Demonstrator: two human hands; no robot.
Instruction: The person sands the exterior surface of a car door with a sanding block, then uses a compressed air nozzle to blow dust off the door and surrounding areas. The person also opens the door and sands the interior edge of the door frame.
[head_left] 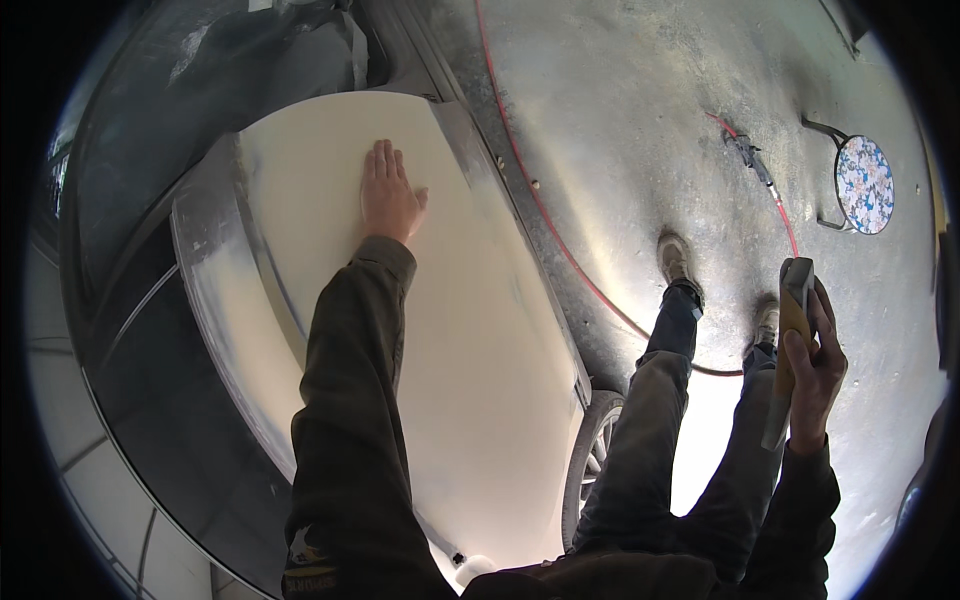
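My left hand (392, 200) lies flat on the cream-coated, dusty side panel (465, 340) of a car, its fingers stretched out and the thumb apart. It holds nothing. Grey bare patches show along the panel's edges. Out to the right, away from the car, my right hand (818, 372) grips a long, narrow sanding block (794, 310) with a tan-brown face. The block is upright in the picture, my thumb on its near side and the fingers wrapped behind.
A wheel (598, 455) shows below the panel, beside my legs. A red hose (545, 215) curves across the concrete floor. Another red length joins a dark air tool (750, 160) lying there. A small stool (864, 185) with a patterned round seat is at the far right.
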